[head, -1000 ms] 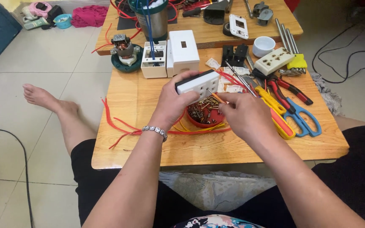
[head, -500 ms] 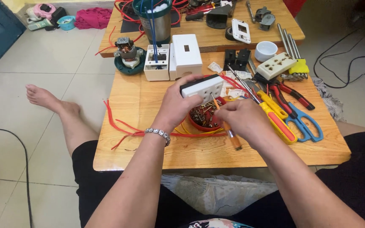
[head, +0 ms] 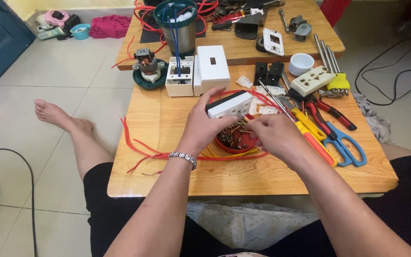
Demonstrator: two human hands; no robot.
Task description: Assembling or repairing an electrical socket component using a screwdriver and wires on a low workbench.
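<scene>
L hand clamps white socket box — R hand pinched (contents unclear) over screw dish.

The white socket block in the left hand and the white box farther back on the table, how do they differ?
The white socket block is held tilted above the red dish of screws in the left hand; the white box rests on the table, untouched. The block has a dark edge; the box has a small dark slot. Both are white and rectangular.

Left hand on white socket box
</scene>
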